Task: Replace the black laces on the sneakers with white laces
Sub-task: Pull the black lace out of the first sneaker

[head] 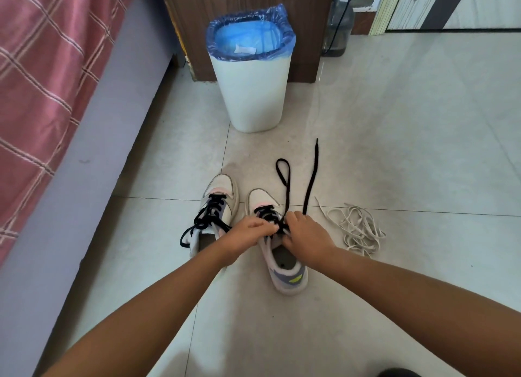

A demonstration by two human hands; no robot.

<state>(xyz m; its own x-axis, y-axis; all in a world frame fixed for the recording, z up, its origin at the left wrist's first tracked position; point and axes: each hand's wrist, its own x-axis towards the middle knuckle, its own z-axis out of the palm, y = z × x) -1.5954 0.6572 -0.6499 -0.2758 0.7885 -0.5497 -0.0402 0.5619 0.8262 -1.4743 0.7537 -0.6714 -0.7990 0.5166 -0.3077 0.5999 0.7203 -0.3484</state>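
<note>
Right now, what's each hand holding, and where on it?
Both the left hand and right hand pinch the black lace at the upper eyelets of the right-side sneaker, near its tongue. Exact finger contact is hidden.

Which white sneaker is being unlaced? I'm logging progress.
The right-hand white sneaker: both hands work its black lace, loose ends trailing on the floor. The left sneaker stays laced.
</note>
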